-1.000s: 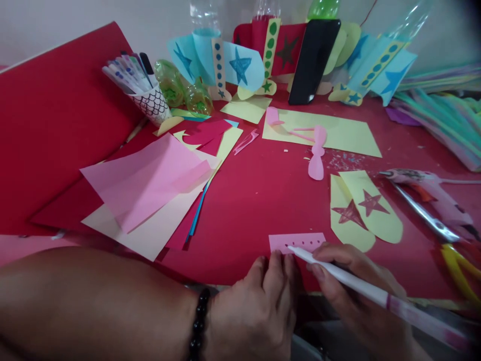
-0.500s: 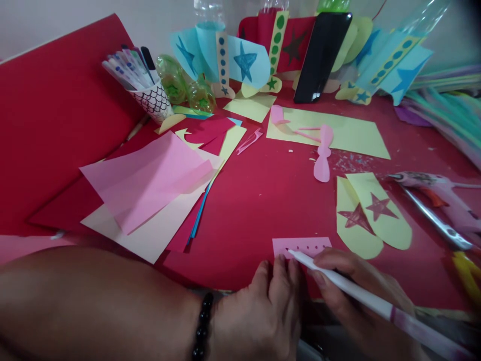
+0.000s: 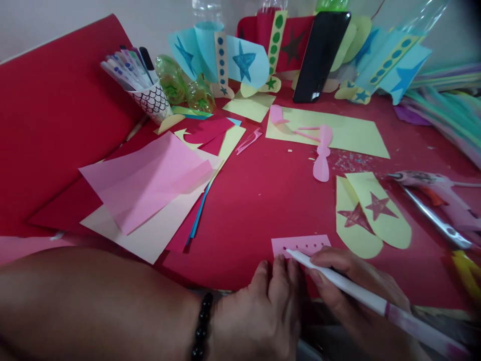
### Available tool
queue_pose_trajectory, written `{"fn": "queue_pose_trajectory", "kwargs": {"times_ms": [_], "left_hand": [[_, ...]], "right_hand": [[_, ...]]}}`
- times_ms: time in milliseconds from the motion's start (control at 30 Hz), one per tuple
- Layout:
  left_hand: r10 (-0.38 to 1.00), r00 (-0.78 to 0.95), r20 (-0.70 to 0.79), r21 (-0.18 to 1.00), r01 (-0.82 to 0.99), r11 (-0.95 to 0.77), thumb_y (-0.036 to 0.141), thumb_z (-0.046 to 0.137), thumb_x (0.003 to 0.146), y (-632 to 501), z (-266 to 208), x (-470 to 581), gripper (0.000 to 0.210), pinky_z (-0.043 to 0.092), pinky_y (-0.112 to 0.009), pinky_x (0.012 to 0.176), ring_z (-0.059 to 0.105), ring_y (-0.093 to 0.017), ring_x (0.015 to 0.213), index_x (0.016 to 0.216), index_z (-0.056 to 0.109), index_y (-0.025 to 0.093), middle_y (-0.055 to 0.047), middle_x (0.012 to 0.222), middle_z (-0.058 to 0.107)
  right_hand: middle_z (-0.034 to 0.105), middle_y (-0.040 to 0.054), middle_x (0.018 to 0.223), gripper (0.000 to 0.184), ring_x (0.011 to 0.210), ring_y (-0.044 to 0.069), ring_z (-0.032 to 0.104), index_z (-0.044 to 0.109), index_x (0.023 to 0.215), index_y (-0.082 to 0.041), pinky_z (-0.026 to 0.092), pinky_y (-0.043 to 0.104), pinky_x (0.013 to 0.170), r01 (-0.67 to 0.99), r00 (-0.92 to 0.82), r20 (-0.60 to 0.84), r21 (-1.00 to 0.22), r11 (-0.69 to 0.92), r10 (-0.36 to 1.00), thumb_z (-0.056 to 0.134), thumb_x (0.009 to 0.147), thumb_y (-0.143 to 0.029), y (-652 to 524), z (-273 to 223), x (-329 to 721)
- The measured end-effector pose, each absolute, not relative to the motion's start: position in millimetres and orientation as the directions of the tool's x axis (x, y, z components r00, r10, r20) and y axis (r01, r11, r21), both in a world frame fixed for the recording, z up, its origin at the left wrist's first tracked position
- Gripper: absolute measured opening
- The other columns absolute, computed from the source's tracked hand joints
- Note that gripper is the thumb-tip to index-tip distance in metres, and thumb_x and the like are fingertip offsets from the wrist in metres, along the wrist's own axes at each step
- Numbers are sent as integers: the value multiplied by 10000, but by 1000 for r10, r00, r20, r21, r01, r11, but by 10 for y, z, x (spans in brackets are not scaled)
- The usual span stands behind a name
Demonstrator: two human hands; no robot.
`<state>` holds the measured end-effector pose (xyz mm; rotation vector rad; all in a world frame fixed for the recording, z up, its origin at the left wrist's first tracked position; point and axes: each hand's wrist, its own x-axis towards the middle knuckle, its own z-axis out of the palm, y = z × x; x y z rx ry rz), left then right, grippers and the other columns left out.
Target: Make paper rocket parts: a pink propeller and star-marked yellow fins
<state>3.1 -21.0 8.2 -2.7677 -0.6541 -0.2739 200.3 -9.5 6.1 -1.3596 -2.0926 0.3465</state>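
A small strip of pink paper lies near the table's front edge, with a row of several dark dots along it. My left hand, wearing a black bead bracelet, rests its stretched fingertips on the strip's lower edge. Between the fingers of my right hand is a white felt-tip pen with a purple band. Its tip touches the strip at or beside the leftmost dot. Right of the strip are two rounded yellow paper pieces with dark red stars.
Pink paper sheets are stacked at left, behind them a cup of pens. Decorated bottles and a phone stand at the back. A glue gun and scissors lie right. A pink bow cutout lies mid-table.
The pen tip and right hand have shifted very slightly left, and the pink strip has tilted a little. My left hand stays in place.
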Motion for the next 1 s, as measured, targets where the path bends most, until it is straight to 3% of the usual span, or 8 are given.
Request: {"fn": "queue_pose_trajectory", "kwargs": {"times_ms": [500, 700, 1000], "left_hand": [[414, 872, 261, -145, 460, -876, 148, 391, 937, -191, 114, 2, 362, 587, -362, 805, 664, -311, 1071, 1126, 687, 60, -193, 1211, 655], [385, 890, 244, -177, 431, -885, 132, 362, 940, -201, 104, -15, 398, 586, -382, 802, 653, -320, 1083, 1175, 660, 13, -218, 1209, 650], [401, 875, 270, -170, 453, -875, 142, 383, 936, -220, 91, 8, 375, 590, -385, 793, 660, -321, 1069, 1123, 693, 43, -200, 1176, 672]], "right_hand": [[684, -2, 843, 71, 729, 109, 664, 585, 962, -222, 504, 194, 655, 702, -261, 348, -572, 425, 900, 576, 893, -205, -115, 30, 2056], [675, 6, 859, 101, 743, 109, 656, 575, 973, -219, 514, 186, 677, 682, -281, 370, -572, 455, 886, 582, 884, -172, -106, 20, 2041], [679, 2, 845, 97, 728, 103, 656, 568, 983, -225, 517, 183, 676, 666, -331, 379, -554, 499, 864, 570, 894, -185, -92, 36, 2023]]}}
